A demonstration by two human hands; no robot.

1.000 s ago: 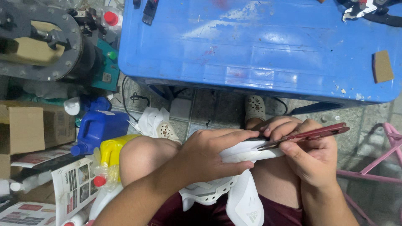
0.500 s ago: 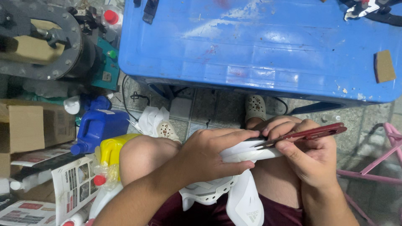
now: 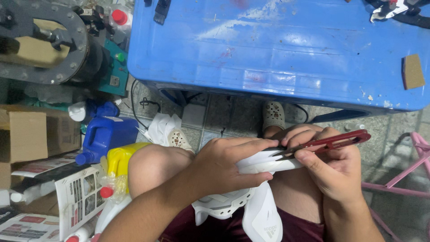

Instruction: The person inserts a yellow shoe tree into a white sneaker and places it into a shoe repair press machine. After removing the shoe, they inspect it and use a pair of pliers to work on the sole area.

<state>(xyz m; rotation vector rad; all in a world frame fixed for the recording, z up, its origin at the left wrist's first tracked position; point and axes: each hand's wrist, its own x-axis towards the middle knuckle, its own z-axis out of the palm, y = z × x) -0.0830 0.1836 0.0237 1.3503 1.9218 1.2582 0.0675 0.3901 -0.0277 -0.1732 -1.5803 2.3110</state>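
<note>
White shoe-upper piece [image 3: 264, 163]: flat, pale synthetic panel, held over my lap between both hands, its free end running down across my thigh to more white cut pieces [image 3: 233, 206] lying there. Head view, the only one: my left hand [image 3: 224, 168] is clamped on the panel, thumb below and fingers laid along its top edge, pinning it level. My right hand [image 3: 333, 168] is closed round a pair of red thread snips [image 3: 329, 143], whose dark blades touch the panel's upper edge just beside my left fingertips. Step in hand, as I judge it: trimming along that edge. The next move calls for a steady left grip and blades kept clear of my fingertips, since they sit very close. Surroundings: blue bench [image 3: 277, 49] ahead, bearing a small brown block [image 3: 413, 71]; tiled floor [image 3: 233, 118] beneath; to my left a blue jug [image 3: 107, 134], a yellow container [image 3: 123, 157], a cardboard box [image 3: 27, 134] and a round grey machine part [image 3: 45, 40]; pink frame [image 3: 410, 179] at my right.
</note>
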